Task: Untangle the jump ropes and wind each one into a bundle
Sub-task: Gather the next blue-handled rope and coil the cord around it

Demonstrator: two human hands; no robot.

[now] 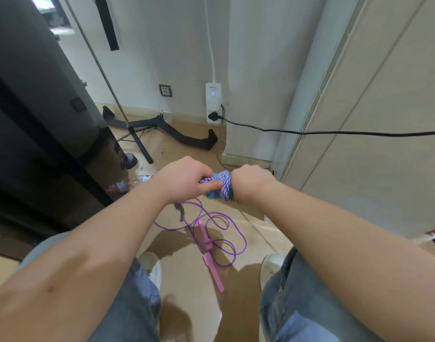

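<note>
A braided purple-and-white jump rope (226, 186) is wound into a thick bundle around its blue handles (212, 194), held up between both hands. My right hand (251, 181) grips the bundle from the right. My left hand (186, 177) pinches the rope's strand at the bundle's left side. A short braided tail (181, 211) hangs below my left hand. A second thin purple jump rope (226, 233) with pink handles (212, 260) lies in loose loops on the floor between my feet.
A dark cabinet (38, 119) stands at the left with plastic bottles (127, 185) at its foot. A tripod stand (135, 134) and a black bar (186, 137) lie by the wall. A black cable (335, 132) runs from a power strip (213, 102) across to the right.
</note>
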